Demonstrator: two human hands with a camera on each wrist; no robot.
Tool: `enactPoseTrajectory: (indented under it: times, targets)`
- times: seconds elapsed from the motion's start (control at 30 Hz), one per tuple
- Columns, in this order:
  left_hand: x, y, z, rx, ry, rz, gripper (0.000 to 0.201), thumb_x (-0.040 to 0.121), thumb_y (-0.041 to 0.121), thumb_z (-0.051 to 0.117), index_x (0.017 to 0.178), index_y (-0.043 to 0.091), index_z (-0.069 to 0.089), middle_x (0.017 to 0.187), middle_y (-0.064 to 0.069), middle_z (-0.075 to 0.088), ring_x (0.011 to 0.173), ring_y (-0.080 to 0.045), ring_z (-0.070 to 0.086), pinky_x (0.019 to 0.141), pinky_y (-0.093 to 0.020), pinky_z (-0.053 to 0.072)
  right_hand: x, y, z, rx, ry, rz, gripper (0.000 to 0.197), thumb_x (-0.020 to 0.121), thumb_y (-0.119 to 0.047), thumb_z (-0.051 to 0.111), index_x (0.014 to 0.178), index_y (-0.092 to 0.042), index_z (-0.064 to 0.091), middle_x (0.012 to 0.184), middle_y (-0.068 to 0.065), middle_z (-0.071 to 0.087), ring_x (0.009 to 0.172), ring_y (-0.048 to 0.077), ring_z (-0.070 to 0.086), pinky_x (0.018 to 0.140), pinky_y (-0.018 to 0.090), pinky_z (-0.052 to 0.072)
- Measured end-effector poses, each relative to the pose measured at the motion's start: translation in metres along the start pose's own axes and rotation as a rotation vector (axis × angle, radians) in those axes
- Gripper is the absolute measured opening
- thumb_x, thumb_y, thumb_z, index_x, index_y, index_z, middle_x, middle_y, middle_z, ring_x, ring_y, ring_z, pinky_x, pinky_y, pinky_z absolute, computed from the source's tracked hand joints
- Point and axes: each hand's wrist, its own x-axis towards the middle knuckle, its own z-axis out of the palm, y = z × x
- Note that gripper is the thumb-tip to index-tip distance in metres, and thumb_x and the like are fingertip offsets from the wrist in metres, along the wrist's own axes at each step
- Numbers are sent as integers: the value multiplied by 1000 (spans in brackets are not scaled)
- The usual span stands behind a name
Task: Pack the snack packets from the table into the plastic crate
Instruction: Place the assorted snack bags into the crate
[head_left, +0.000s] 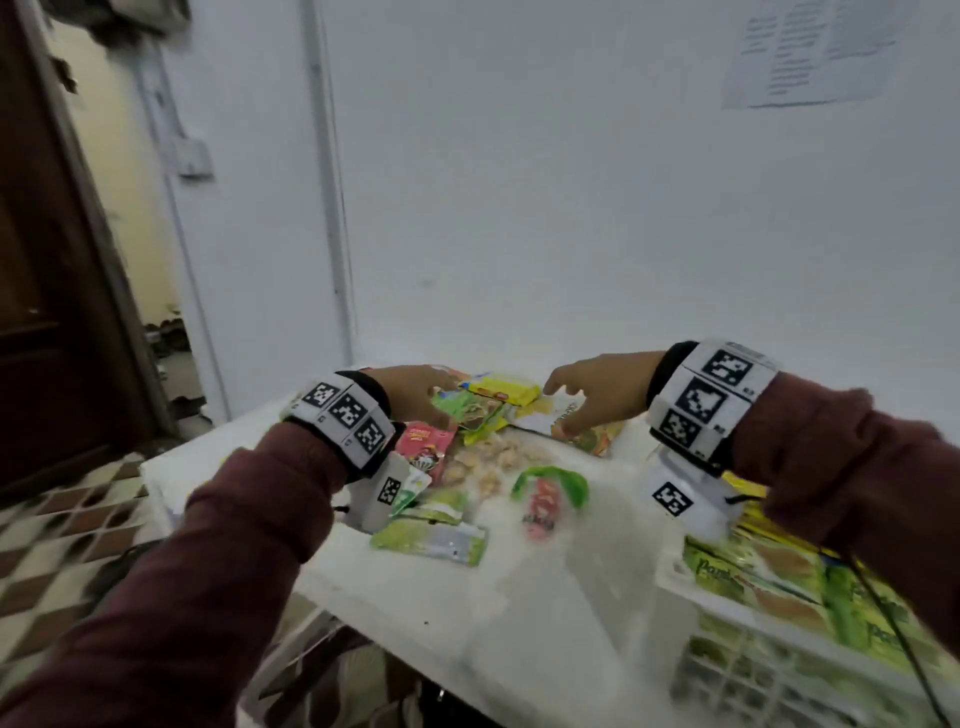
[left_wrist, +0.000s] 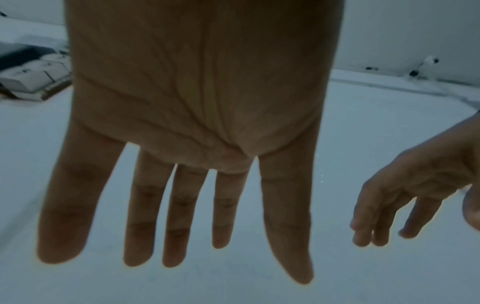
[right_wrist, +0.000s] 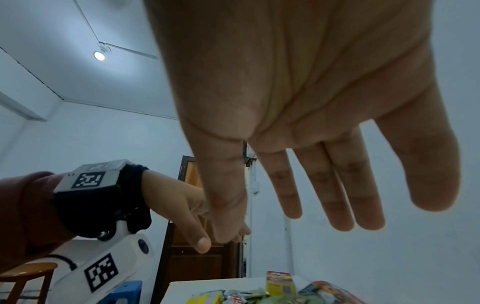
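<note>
Several snack packets lie in a heap on the white table: a yellow packet at the back, green packets in front, a red and green one. My left hand hovers over the heap's left side with its fingers spread and straight, holding nothing. Over the heap's right side my right hand reaches with relaxed, straight fingers, also holding nothing. The white plastic crate stands at the front right with green and yellow packets in it.
The table stands against a white wall. A dark wooden door and a checkered floor lie to the left. A wooden stool and a blue stool show in the right wrist view.
</note>
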Motion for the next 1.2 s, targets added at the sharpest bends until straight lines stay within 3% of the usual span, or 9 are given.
enactPoseTrajectory:
  times: [0.2, 0.43, 0.57, 0.73, 0.83, 0.93, 1.0, 1.1, 1.2]
  targets:
    - [-18, -115, 21, -22, -14, -192, 66, 90, 27, 59, 145, 10, 27, 151, -9, 28, 139, -22, 28, 109, -25, 23, 77, -85, 13, -10, -56, -56, 59, 93, -37, 52, 142, -12, 32, 150, 7, 30, 135, 22, 34, 104, 30, 32]
    - [-18, -204, 63, -74, -61, -374, 66, 92, 30, 55, 146, 10, 23, 153, -11, 25, 140, -24, 26, 109, -27, 24, 140, -137, 48, 84, -83, -77, 55, 92, -36, 54, 138, -9, 41, 140, 9, 45, 125, 24, 46, 98, 28, 38]
    - [-5, -233, 81, -115, -68, -445, 64, 92, 34, 53, 145, 10, 26, 151, -13, 26, 139, -25, 27, 110, -30, 25, 170, -147, 62, 149, -117, -86, 52, 90, -29, 58, 133, -4, 44, 134, 11, 48, 120, 28, 50, 97, 32, 42]
    - [22, -255, 97, -219, -19, -567, 69, 91, 42, 51, 147, 12, 22, 147, -19, 24, 136, -33, 31, 110, -37, 29, 214, -151, 75, 119, -144, -122, 58, 83, -41, 65, 132, -17, 47, 132, 4, 52, 117, 21, 52, 99, 33, 43]
    - [40, -263, 105, -307, -1, -673, 83, 86, 50, 55, 147, 10, 16, 149, -19, 21, 138, -32, 28, 110, -38, 28, 237, -153, 80, 140, -183, -149, 57, 83, -39, 66, 132, -18, 47, 133, 3, 51, 119, 21, 52, 99, 32, 41]
    - [56, -269, 108, -372, 17, -774, 94, 78, 60, 59, 143, 5, 21, 146, -17, 31, 134, -32, 35, 107, -38, 34, 258, -156, 82, 124, -215, -184, 57, 84, -37, 65, 134, -16, 45, 136, 3, 49, 120, 22, 50, 99, 30, 39]
    - [63, -270, 104, -357, 11, -788, 91, 78, 64, 55, 141, 4, 28, 142, -15, 39, 129, -29, 42, 102, -34, 39, 272, -158, 80, 124, -208, -191, 56, 85, -35, 64, 131, -10, 44, 134, 7, 49, 115, 23, 50, 92, 30, 40]
    - [73, -273, 97, -376, -52, -749, 78, 81, 56, 58, 136, 4, 39, 136, -13, 47, 124, -27, 49, 98, -31, 44, 291, -158, 76, 205, -160, -180, 61, 85, -36, 64, 131, -5, 37, 131, 14, 49, 104, 24, 49, 81, 29, 39]
    - [79, -281, 98, -516, -90, -754, 73, 71, 39, 78, 126, 1, 49, 126, -13, 56, 115, -27, 56, 92, -34, 51, 306, -162, 78, 260, -146, -191, 75, 86, -42, 60, 142, -7, 24, 141, 14, 41, 125, 29, 45, 96, 34, 39]
